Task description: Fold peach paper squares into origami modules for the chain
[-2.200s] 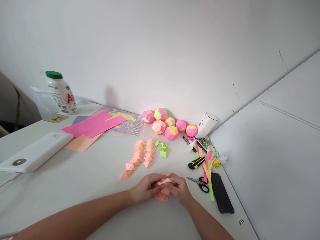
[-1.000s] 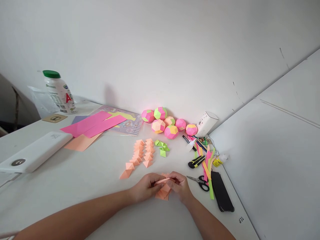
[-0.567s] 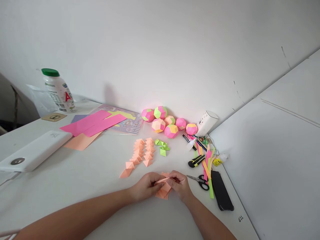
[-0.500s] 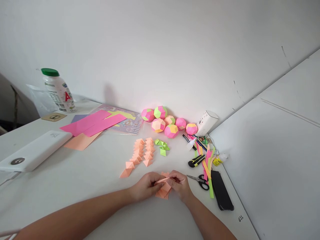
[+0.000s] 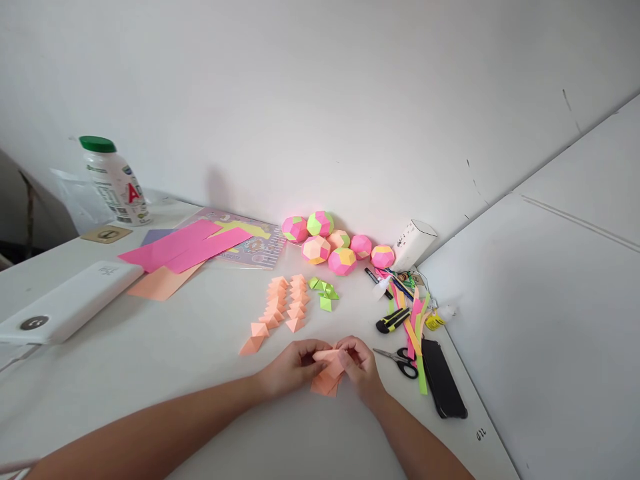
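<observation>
Between both hands is a small peach origami paper piece [image 5: 332, 359], partly hidden by the fingers. My left hand [image 5: 293, 367] pinches its left side; my right hand [image 5: 361, 369] pinches its right side with thumb and fingers. Under it, more peach folded paper [image 5: 325, 385] lies on the table. Just beyond my left hand stand two rows of folded peach pieces, a longer row [image 5: 275, 307] and a shorter row [image 5: 297, 303]. Several green folded pieces [image 5: 325, 292] lie to the right of those rows.
Several multicoloured paper balls [image 5: 343, 261] rest by the wall. On the right are scissors [image 5: 400, 361], a box cutter [image 5: 393, 321], paper strips [image 5: 416, 333], a glue bottle [image 5: 437, 319] and a black phone [image 5: 444, 380]. Pink sheets [image 5: 185, 248], a power bank [image 5: 75, 300] and a bottle [image 5: 117, 187] are left.
The peach piece in my hands has turned from nearly edge-on to showing a flatter face. My fingers have shifted slightly upward on it. The other things on the table have stayed put.
</observation>
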Demonstrator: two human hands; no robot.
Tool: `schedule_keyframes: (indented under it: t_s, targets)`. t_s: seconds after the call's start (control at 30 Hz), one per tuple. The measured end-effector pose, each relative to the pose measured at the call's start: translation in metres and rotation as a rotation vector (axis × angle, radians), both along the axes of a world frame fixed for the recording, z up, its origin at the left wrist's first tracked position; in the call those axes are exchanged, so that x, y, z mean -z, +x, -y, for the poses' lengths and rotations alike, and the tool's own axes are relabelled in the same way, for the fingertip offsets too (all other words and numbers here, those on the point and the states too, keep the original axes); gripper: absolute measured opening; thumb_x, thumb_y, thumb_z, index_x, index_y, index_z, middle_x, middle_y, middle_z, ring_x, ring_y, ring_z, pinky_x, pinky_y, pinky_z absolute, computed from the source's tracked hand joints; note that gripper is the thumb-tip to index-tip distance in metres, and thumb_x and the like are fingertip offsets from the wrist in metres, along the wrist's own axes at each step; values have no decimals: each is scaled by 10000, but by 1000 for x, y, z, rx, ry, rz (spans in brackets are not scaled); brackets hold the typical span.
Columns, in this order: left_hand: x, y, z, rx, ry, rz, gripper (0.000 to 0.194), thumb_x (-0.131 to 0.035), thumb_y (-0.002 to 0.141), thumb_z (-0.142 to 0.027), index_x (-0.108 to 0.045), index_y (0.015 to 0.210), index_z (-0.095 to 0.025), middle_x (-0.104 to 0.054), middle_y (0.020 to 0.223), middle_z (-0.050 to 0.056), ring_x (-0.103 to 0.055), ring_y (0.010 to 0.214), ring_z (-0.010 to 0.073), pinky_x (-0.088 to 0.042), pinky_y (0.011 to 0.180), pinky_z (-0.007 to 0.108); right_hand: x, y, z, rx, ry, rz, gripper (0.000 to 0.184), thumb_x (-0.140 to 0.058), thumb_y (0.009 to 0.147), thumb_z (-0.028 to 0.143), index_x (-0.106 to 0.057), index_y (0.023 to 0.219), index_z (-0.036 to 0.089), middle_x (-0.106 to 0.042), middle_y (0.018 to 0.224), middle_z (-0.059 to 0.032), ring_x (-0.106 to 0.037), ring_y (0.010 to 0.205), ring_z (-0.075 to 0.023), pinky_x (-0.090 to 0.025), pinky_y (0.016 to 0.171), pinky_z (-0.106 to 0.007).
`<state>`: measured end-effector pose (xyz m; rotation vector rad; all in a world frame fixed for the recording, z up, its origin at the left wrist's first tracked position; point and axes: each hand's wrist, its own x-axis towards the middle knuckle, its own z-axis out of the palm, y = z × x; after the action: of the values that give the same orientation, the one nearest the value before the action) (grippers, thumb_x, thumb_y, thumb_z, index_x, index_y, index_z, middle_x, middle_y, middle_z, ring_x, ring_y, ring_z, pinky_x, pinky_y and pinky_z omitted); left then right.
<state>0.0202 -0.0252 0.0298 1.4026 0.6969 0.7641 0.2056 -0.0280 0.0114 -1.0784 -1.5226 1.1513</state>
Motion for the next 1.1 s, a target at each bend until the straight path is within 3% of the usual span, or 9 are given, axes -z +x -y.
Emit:
schedule_keyframes:
  t_s: [0.1, 0.23, 0.4, 0.57, 0.8, 1.1]
  targets:
    - [2, 0, -1, -2, 16, -21, 258, -508, 840, -385, -656, 864, -175, -653, 854, 46, -589, 811, 195, -470, 680, 291, -1, -3, 2, -31, 102, 76, 201, -617, 789, 372, -608, 879, 193, -652, 853, -56, -609, 795, -192, -490, 728, -298]
    - [10, 0, -2, -53, -15, -24, 250, -553, 815, -392, -647, 830, -161, -659, 819, 43, -598, 774, 185, -474, 662, 288, 2, -3, 1, -70, 179, 180, 179, -599, 814, 344, -683, 868, 195, -721, 813, -68, -642, 750, -207, -505, 724, -334]
    - [16, 0, -5, -115, -90, 47, 248, -609, 779, -375, -620, 918, -170, -654, 837, 36, -601, 796, 181, -480, 701, 303, 10, 1, -2, 4, 173, 179, 176, -623, 794, 322, -710, 874, 192, -735, 793, -72, -646, 663, -199, -512, 619, -309]
    - [19, 1, -6, -150, -131, 60, 231, -627, 770, -363, -614, 887, -164, -643, 797, 30, -597, 767, 173, -471, 681, 297, 12, 2, -2, 14, 145, 204, 210, -615, 790, 345, -723, 808, 167, -651, 594, -16, -532, 492, -129, -434, 469, -236]
    - [17, 0, -6, -151, -124, 56, 214, -628, 775, -367, -627, 780, -153, -635, 743, 22, -581, 714, 152, -446, 628, 260, 10, 1, -2, -7, 108, 193, 217, -619, 779, 347, -720, 737, 159, -548, 518, 11, -453, 474, -111, -376, 450, -224]
    - [14, 0, -5, -169, -131, 38, 283, -638, 740, -428, -617, 685, -151, -623, 640, 9, -560, 613, 141, -422, 558, 246, 8, 1, -1, -45, 59, 189, 241, -596, 793, 346, -680, 699, 141, -552, 538, 3, -479, 489, -112, -391, 456, -215]
